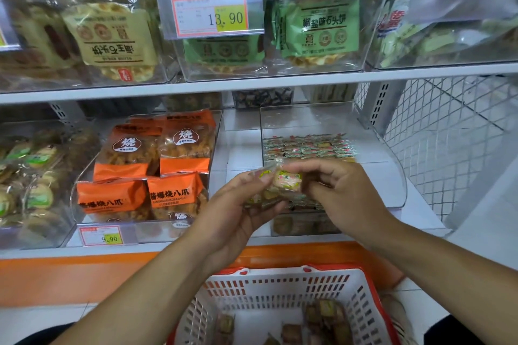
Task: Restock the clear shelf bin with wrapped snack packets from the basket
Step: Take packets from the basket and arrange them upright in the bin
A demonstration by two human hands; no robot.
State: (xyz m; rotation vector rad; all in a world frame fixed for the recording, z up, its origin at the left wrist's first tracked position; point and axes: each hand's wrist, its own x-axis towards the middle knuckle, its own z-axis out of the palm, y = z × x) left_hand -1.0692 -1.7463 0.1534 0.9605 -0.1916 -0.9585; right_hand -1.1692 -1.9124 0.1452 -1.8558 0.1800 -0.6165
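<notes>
A clear shelf bin (392,176) stands on the lower shelf at right, with several small green-and-red wrapped snack packets (308,145) lying in its back half. Just in front of the bin's opening, both hands hold a small stack of wrapped snack packets (283,182). My left hand (238,204) cups the stack from below and the left. My right hand (342,190) pinches it from the right, fingers curled over the top. Below, a white basket with a red rim (280,286) holds several more dark wrapped packets (322,319) on its floor.
A clear bin of orange packets (157,165) sits left of the target bin, with a price tag (102,235) in front. Green and tan cracker bags fill bins on the upper shelf (252,84). A white wire mesh panel (448,134) closes the shelf's right end.
</notes>
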